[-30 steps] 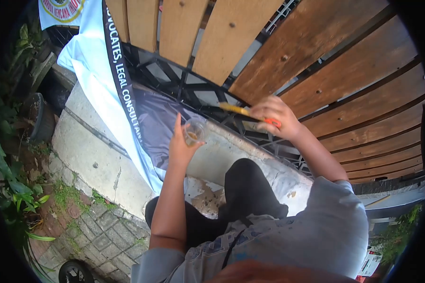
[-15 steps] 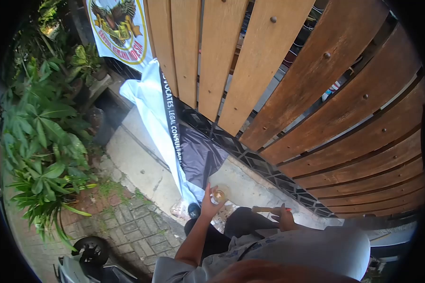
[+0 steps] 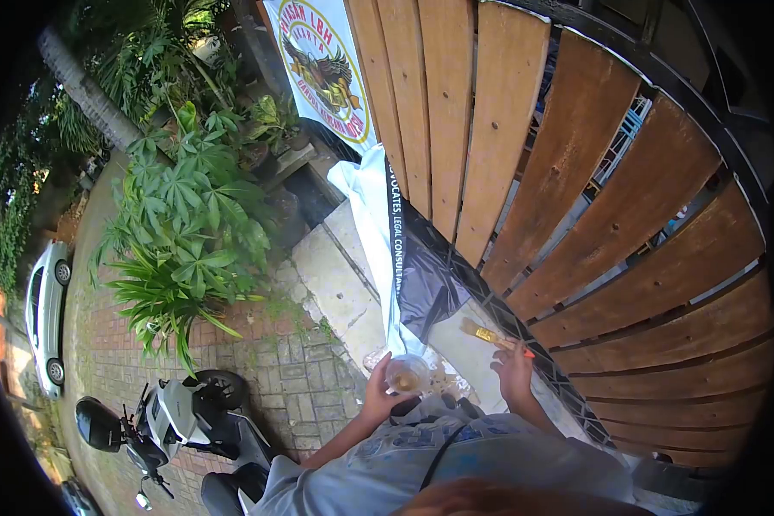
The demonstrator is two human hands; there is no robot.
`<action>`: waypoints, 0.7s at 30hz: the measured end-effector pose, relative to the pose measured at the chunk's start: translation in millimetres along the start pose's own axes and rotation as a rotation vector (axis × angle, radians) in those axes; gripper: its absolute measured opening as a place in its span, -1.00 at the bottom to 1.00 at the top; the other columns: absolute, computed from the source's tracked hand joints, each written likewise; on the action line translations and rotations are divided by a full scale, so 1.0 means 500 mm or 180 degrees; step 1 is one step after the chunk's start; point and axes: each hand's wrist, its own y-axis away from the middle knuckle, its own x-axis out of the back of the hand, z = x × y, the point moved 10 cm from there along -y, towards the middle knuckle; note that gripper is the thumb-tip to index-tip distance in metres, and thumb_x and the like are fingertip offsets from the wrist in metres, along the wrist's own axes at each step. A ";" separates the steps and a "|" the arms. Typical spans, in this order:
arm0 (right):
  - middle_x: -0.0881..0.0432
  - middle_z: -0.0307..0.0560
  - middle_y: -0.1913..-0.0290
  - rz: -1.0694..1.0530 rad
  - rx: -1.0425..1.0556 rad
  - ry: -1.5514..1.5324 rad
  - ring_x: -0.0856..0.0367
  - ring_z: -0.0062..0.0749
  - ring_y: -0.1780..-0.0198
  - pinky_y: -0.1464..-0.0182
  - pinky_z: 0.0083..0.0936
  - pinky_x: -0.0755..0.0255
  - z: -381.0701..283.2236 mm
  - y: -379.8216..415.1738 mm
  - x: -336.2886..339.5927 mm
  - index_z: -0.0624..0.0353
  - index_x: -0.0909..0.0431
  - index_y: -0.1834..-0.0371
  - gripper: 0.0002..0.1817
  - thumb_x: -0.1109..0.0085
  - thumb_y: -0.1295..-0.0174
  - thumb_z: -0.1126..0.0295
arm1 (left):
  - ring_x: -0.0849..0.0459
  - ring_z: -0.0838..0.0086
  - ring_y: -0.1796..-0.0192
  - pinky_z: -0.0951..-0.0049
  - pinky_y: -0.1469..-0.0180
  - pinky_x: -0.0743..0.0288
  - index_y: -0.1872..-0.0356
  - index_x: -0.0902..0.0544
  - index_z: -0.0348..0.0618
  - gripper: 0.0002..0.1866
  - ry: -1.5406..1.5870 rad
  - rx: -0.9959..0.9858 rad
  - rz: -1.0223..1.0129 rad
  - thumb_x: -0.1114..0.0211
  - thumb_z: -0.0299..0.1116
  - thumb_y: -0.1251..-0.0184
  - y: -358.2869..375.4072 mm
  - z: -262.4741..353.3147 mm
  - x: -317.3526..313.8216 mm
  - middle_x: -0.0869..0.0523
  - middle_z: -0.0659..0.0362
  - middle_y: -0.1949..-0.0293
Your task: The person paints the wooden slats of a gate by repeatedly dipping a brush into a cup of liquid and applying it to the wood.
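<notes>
My left hand (image 3: 380, 395) is closed round a clear round cup (image 3: 407, 375) with some brownish contents at its bottom. To the right, my right hand (image 3: 514, 375) grips a paint brush (image 3: 488, 334) by its handle, the flat bristle end pointing left and away from the cup. The brush lies near the foot of a fence of brown wooden slats (image 3: 586, 331). A white and black banner (image 3: 376, 219) hangs down the fence, its lower end crumpled on the concrete ledge (image 3: 340, 275).
Green plants (image 3: 185, 224) grow at the left beside the paving (image 3: 292, 387). A parked motorbike (image 3: 176, 413) stands at the lower left, and a white car (image 3: 47, 318) is farther off. A black metal lattice (image 3: 507, 320) runs along the fence's foot.
The view has swung left, bringing the motorbike and car into sight. My right hand and the brush have moved forward, away from my body, and the brush now tilts. The cup stays in my left hand.
</notes>
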 end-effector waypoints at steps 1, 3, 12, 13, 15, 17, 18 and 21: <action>-0.66 -0.04 -0.02 -0.0403 0.0399 0.0005 -0.61 -0.40 0.12 0.16 -0.37 -0.51 -0.021 0.003 -0.028 0.13 -0.46 -0.29 -0.51 0.07 -0.71 -0.07 | -0.55 0.17 -0.51 0.10 -0.55 -0.51 -0.67 -0.16 -0.12 0.25 -0.0009 -0.0257 -0.0045 -0.80 -0.58 0.07 -0.020 0.019 -0.008 -0.55 -0.04 -0.44; -0.63 -0.05 0.02 -0.1000 0.0943 -0.0263 -0.60 -0.37 0.11 0.14 -0.34 -0.51 -0.057 0.019 -0.096 0.17 -0.46 -0.27 -0.57 0.09 -0.73 0.02 | -0.56 0.21 -0.51 0.12 -0.55 -0.49 -0.63 -0.25 -0.19 0.23 -0.0367 -0.0642 0.0009 -0.83 -0.56 0.15 -0.062 0.107 -0.023 -0.55 -0.01 -0.45; -0.71 0.09 0.03 -0.1646 0.2537 0.0413 -0.69 -0.28 0.08 0.01 -0.32 -0.56 -0.256 0.141 -0.447 0.28 -0.52 -0.17 -0.71 -0.03 -0.68 0.26 | -0.67 0.22 -0.33 0.24 -0.38 -0.60 -0.40 -0.55 -0.22 0.01 -0.0689 -0.1631 0.0097 -0.86 -0.44 0.23 -0.242 0.400 0.068 -0.59 0.02 -0.32; -0.73 0.09 0.04 -0.1650 0.2866 0.0819 -0.72 -0.27 0.07 0.00 -0.32 -0.58 -0.271 0.150 -0.491 0.28 -0.55 -0.14 -0.75 -0.12 -0.64 0.31 | -0.67 0.22 -0.33 0.24 -0.38 -0.60 -0.40 -0.55 -0.22 0.01 -0.0668 -0.1603 0.0081 -0.86 -0.44 0.23 -0.270 0.414 0.089 -0.59 0.02 -0.32; -0.75 0.08 0.06 -0.1852 0.3078 0.1416 -0.75 -0.26 0.07 0.00 -0.33 -0.59 -0.282 0.148 -0.586 0.30 -0.59 -0.09 -0.77 -0.21 -0.55 0.36 | -0.69 0.17 -0.31 0.22 -0.32 -0.63 -0.35 -0.59 -0.20 -0.04 -0.1083 -0.1927 0.0191 -0.86 -0.38 0.23 -0.303 0.451 0.137 -0.64 0.00 -0.28; -0.78 0.05 0.13 -0.2099 0.3381 0.2428 -0.80 -0.19 0.10 0.03 -0.35 -0.63 -0.271 0.153 -0.697 0.30 -0.68 0.02 -0.75 -0.43 -0.30 0.45 | -0.68 0.17 -0.31 0.22 -0.32 -0.62 -0.35 -0.59 -0.20 -0.05 -0.1170 -0.1962 0.0147 -0.86 -0.38 0.22 -0.348 0.467 0.183 -0.62 0.00 -0.29; -0.78 0.05 0.13 -0.2074 0.3357 0.2424 -0.80 -0.19 0.10 0.03 -0.35 -0.63 -0.267 0.145 -0.735 0.30 -0.68 0.02 -0.75 -0.43 -0.30 0.45 | -0.67 0.18 -0.32 0.22 -0.33 -0.61 -0.34 -0.59 -0.20 -0.05 -0.1259 -0.2071 0.0107 -0.87 -0.38 0.21 -0.367 0.480 0.202 -0.61 0.00 -0.30; -0.76 0.03 0.11 -0.2010 0.3208 0.3581 -0.78 -0.04 0.13 0.05 -0.29 -0.65 -0.205 0.090 -0.837 0.18 -0.70 -0.01 -0.64 -0.54 -0.16 0.37 | -0.69 0.10 -0.29 0.17 -0.28 -0.62 -0.31 -0.60 -0.17 -0.09 -0.1448 -0.2295 0.0008 -0.86 -0.35 0.20 -0.425 0.507 0.245 -0.65 -0.04 -0.26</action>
